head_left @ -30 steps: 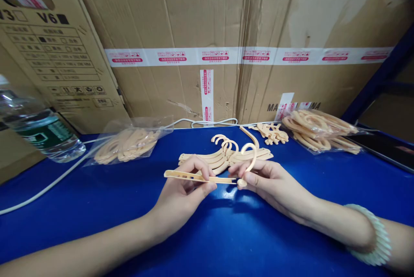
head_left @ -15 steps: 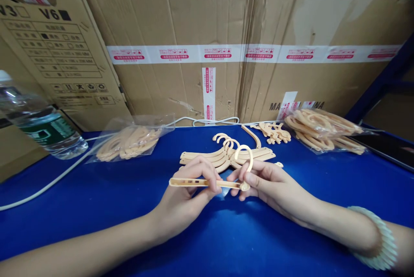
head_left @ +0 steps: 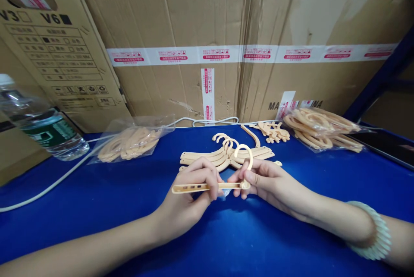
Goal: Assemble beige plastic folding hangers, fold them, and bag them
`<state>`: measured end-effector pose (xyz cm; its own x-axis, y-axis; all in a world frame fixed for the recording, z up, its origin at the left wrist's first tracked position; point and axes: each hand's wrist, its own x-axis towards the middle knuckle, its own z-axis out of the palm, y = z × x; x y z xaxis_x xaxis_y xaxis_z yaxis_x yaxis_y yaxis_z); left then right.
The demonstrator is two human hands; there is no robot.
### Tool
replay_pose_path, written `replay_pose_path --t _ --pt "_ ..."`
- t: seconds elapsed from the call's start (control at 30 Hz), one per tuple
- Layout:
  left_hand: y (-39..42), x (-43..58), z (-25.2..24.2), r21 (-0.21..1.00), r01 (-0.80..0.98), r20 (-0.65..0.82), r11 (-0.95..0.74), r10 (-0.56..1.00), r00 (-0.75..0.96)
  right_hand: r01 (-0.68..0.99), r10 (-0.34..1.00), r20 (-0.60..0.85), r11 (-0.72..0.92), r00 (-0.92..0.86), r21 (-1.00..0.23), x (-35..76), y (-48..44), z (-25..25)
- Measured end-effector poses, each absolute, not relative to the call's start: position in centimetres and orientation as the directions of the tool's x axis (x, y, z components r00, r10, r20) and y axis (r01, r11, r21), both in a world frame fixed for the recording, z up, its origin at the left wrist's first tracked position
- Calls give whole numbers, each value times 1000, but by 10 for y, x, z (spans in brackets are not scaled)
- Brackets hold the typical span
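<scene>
Between my hands is a beige plastic hanger arm (head_left: 190, 188) with small slots along it, and a curved hanger hook (head_left: 245, 152) meets its right end. My left hand (head_left: 197, 190) pinches the arm near its middle, fingers curled over it. Thumb and fingers of my right hand (head_left: 261, 180) close on the base of the hook, where it joins the arm. Just behind my hands, several hangers (head_left: 203, 156) lie overlapped in a stack on the blue table (head_left: 207, 242). One loose hanger arm (head_left: 251, 136) rests beyond the stack.
A pile of small hooks (head_left: 273, 131) lies at the back. Clear bags of hanger parts stand left (head_left: 129, 142) and right (head_left: 323, 128). A water bottle (head_left: 48, 130), a white cable (head_left: 54, 182) and a dark flat device (head_left: 384, 149) flank them. Cardboard boxes (head_left: 181, 91) wall the back.
The hanger arm's left end has shifted slightly down and right, showing its slots more clearly. Both hands keep their hold. The view has moved a little.
</scene>
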<state>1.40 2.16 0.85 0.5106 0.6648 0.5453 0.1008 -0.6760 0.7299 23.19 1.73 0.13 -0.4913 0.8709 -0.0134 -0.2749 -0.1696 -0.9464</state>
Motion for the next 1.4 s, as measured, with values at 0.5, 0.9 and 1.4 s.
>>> replay_pose_path --t 0.5,0.9,1.4 --pt "22 14 7 728 96 548 -679 661 513 -213 891 8 -100 -455 -972 229 20 -2" --pt "16 19 8 880 90 386 -466 813 436 -69 903 162 146 -397 -987 230 16 0" --pt "17 32 8 1000 13 -21 17 883 468 -61 883 186 177 -432 -982 227 17 15"
